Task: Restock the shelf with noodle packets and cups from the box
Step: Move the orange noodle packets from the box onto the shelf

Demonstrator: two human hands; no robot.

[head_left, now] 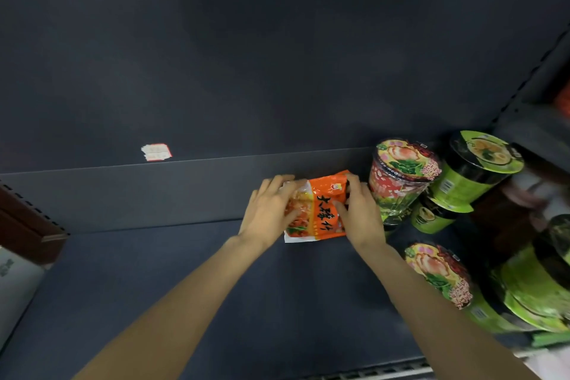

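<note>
Dark grey metal fills most of the frame: the back panel of the shelf (pixel 277 40) above, and the flat shelf board below, which reaches to the lower edge of the frame. On the back panel, left of centre, a small white sticker (pixel 156 152) with red print is stuck; the print is too small to read.

Near the centre of the frame an orange noodle packet (pixel 320 210) lies on the shelf board, close to the back panel. It has large black Chinese characters running down its orange side, a small round logo near its top, and a photo of noodles on its left part. The left hand (pixel 266 213) lies on the left side of the packet with the fingers curled over it, and the right hand (pixel 359 211) holds the right side, thumb on the front and fingers round the edge.

Just to the right of the packet stands a noodle cup (pixel 398 182) with a red and green wrapper and a picture of meat and greens on its lid. Further right are green and black cups (pixel 475 170), some stacked. Their writing is blurred. At the left edge a brown wooden piece (pixel 27 222) shows.
</note>
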